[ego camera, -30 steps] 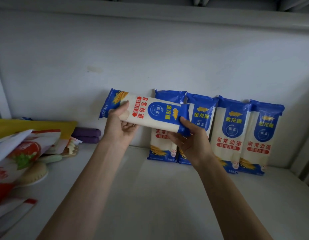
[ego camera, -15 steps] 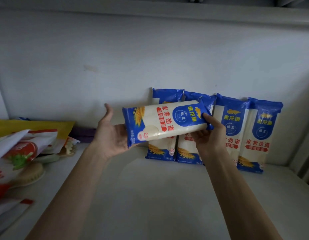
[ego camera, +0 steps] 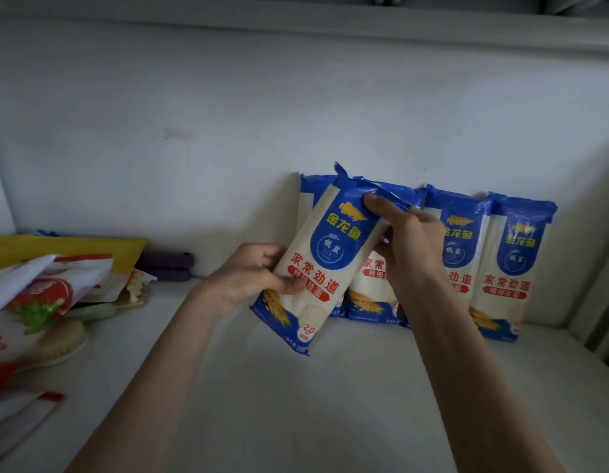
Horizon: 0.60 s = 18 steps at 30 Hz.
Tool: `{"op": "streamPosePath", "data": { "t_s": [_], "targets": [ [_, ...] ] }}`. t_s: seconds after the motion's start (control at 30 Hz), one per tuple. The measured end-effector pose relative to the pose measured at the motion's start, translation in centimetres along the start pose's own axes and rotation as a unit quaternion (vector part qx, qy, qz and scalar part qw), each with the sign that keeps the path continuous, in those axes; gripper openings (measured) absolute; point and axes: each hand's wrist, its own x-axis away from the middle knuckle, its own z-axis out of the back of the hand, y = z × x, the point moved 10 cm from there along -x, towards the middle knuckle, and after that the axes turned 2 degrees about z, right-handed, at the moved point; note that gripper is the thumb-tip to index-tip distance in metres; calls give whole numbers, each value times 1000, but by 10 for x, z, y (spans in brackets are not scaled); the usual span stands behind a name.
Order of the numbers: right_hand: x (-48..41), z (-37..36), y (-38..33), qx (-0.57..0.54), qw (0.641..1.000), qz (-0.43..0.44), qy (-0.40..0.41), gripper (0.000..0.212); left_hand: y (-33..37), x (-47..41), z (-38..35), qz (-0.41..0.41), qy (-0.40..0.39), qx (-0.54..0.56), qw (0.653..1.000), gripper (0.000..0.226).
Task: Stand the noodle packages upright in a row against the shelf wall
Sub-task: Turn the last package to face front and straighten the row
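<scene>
A blue-and-white noodle package (ego camera: 325,257) is held in both hands, nearly upright and tilted with its top to the right. My left hand (ego camera: 252,278) grips its lower left side and my right hand (ego camera: 403,247) pinches its top edge. Behind it, several matching noodle packages (ego camera: 516,264) stand upright in a row against the white shelf wall (ego camera: 228,131). The held package hides most of the leftmost standing one (ego camera: 308,196), and my right hand covers part of the middle ones.
On the left of the white shelf (ego camera: 296,404) lies a pile of red-and-white and yellow bags (ego camera: 47,288) beside a purple folded item (ego camera: 166,266). A side wall (ego camera: 600,268) closes the shelf on the right.
The held package turned from lying level to nearly upright. My right hand moved up to its top edge, and my left hand closed on its lower side.
</scene>
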Motion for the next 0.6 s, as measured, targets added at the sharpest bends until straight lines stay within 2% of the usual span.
{"op": "streamPosePath", "data": {
  "t_s": [0.07,0.17,0.3,0.43,0.6],
  "targets": [
    [5,-16,-8,33,998,30,-48,10,-7,-2,6,-7,31,16,999,41],
    [12,-37,-11,87,989,63,-103,24,-24,-3,15,10,42,26,999,36],
    [15,-51,-3,111,982,60,-140,31,-38,-3,19,26,45,38,998,38],
    [12,-48,-3,135,980,81,-120,27,-41,-4,24,22,73,59,995,34],
    [11,-44,-3,152,980,98,-79,16,-30,-2,19,4,41,20,999,48]
  ]
}}
